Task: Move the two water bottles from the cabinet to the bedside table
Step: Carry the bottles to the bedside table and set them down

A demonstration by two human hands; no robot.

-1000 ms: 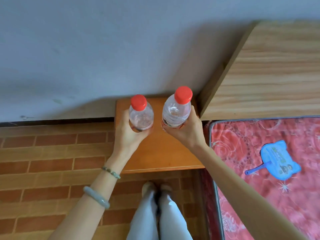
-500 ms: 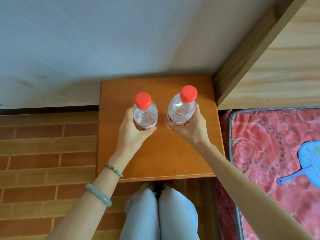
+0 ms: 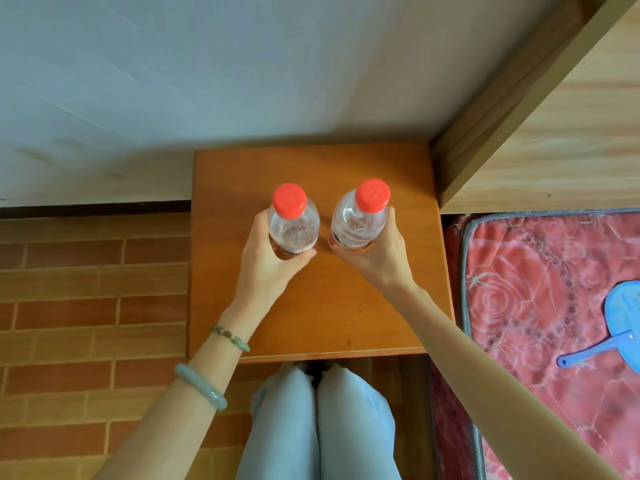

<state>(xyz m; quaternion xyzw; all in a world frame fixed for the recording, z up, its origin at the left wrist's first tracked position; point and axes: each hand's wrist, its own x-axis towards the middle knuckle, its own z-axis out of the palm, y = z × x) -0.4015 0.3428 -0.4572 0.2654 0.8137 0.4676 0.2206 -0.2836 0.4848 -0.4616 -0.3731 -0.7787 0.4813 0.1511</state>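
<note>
Two clear water bottles with red caps stand upright over the orange-brown bedside table (image 3: 346, 313). My left hand (image 3: 266, 261) is wrapped around the left water bottle (image 3: 292, 223). My right hand (image 3: 381, 254) grips the right water bottle (image 3: 360, 216). The bottles are side by side, a small gap between them, above the table's middle. Their bases are hidden by my fingers, so I cannot tell whether they rest on the tabletop.
A pale wall (image 3: 207, 81) runs behind the table. A light wooden headboard (image 3: 554, 133) and a bed with a red patterned mattress (image 3: 536, 306) lie to the right, a blue fan (image 3: 616, 317) on it. Brick-pattern floor (image 3: 86, 306) is on the left.
The view has closed in on the table, which now fills the centre. Both hands have carried the bottles further over the tabletop and lower.
</note>
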